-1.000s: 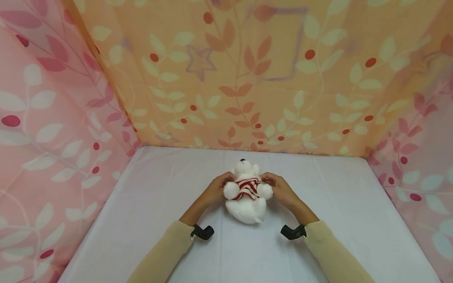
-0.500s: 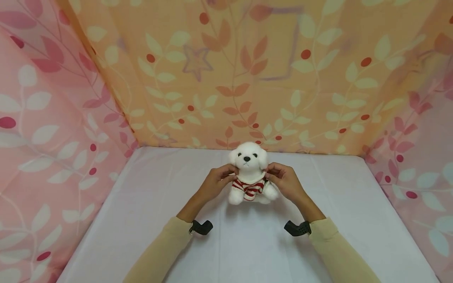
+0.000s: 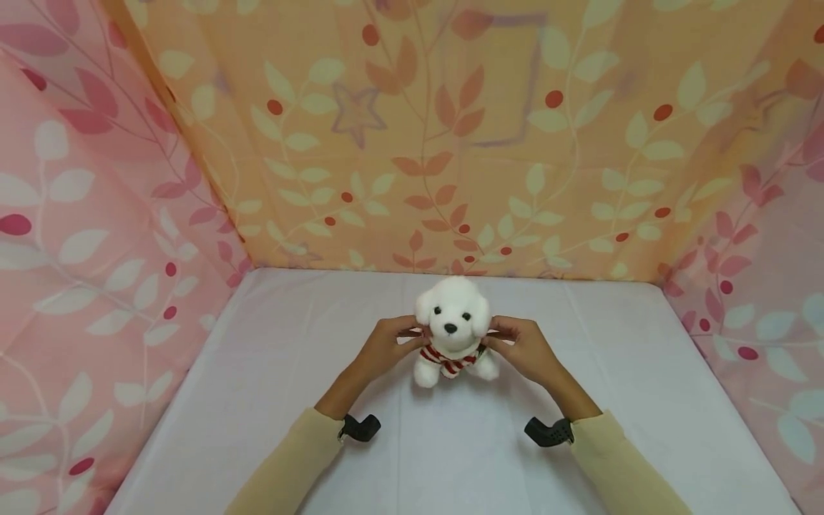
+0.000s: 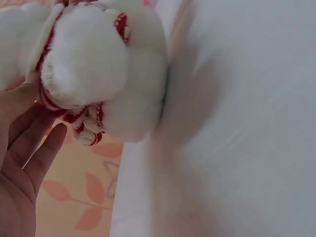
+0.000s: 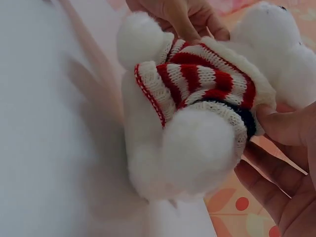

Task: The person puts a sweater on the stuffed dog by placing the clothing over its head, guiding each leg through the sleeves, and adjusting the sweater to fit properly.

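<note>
A white plush dog (image 3: 462, 300) in a red-and-white striped knitted sweater (image 5: 207, 79) sits upright on the white table, its face turned to the head camera. My left hand (image 3: 386, 348) pinches the sweater just below the head on the image-left side. On the other side my right hand (image 3: 524, 350) pinches the sweater at the shoulder, thumb in front and fingers behind. The right wrist view shows a dark blue band on the sleeve beside my right thumb (image 5: 284, 126). In the left wrist view a round white paw (image 4: 89, 54) fills the upper left, and the dog's head is mostly cut off.
The table (image 3: 450, 458) has a white cover. An orange leaf-patterned cloth (image 3: 412, 143) hangs behind it, with pink patterned cloths (image 3: 84, 286) at both sides. A black wrist device (image 3: 362, 428) sits on each forearm.
The plush dog was leaning back with its nose up. It has come upright to face the head camera, then its head has tipped slightly lower. Both hands have kept hold of it.
</note>
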Demonstrator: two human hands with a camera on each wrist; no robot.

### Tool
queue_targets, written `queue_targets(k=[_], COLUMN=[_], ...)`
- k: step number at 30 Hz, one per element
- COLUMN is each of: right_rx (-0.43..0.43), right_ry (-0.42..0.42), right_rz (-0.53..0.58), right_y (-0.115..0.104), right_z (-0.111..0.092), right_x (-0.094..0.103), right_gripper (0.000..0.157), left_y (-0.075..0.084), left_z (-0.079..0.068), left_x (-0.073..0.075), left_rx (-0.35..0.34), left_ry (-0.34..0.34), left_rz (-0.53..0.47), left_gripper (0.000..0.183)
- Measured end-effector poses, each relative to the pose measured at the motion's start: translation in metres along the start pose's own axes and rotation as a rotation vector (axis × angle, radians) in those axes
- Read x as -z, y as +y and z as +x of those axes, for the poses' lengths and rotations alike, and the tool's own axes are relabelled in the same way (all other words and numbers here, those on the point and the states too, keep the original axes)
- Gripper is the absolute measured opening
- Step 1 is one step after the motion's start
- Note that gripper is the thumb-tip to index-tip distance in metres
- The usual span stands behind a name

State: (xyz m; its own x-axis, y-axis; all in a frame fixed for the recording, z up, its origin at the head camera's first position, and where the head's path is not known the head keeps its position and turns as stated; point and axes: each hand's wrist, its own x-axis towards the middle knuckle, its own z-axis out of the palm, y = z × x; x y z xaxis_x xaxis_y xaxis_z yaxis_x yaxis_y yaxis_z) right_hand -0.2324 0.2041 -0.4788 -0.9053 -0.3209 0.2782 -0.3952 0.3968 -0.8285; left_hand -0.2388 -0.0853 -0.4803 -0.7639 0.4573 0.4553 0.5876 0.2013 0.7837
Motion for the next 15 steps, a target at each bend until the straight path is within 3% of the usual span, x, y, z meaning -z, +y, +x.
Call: queue_targets(k=[3, 10, 15], right_rx=[0.032, 0.219, 0.376], right_ry=[-0.012, -0.002, 0.000], right_rz=[-0.037, -0.166, -0.267], right_y=[-0.001, -0.004, -0.003], right_z=[-0.009, -0.033, -0.047], right_x=[-0.001, -0.006, -0.011], right_gripper=[0.022, 0.038, 0.047], left_y=[0.009, -0.014, 0.000], left_z=[-0.008, -0.027, -0.035], left_x=[0.004, 0.010, 0.015], left_rx=[0.006, 0.069, 0.155], left_ry=[-0.027, -0.127, -0.167], left_rz=[-0.036, -0.035, -0.144], left_gripper=[0.026, 0.027, 0.030])
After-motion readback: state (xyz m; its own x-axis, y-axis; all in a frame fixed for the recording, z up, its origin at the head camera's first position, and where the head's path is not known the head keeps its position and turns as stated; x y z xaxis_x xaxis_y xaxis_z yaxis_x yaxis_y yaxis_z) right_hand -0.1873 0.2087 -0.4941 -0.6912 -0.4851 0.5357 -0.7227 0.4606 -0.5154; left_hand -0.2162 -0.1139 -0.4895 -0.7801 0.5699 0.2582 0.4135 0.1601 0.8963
